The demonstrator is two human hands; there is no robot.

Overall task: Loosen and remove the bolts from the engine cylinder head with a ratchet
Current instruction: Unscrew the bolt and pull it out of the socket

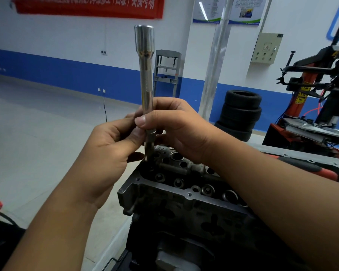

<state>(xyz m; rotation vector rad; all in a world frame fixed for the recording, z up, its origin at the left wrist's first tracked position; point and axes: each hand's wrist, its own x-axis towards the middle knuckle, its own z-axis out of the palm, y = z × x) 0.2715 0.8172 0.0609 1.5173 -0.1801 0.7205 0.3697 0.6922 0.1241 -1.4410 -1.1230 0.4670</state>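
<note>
An auto workshop: stacked tyres [241,114], tyre changer [319,90], cylinder head [184,192].

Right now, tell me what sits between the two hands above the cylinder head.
In the head view, a chrome socket extension stands upright between the left hand and right hand, both pinching its lower end over the cylinder head.

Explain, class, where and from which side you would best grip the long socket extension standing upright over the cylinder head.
Grip the socket extension low on its slim shaft, from both sides, as the left hand and right hand do now. It stands upright with the wide end on top, so a low pinch probably steadies it best over the cylinder head.
</note>
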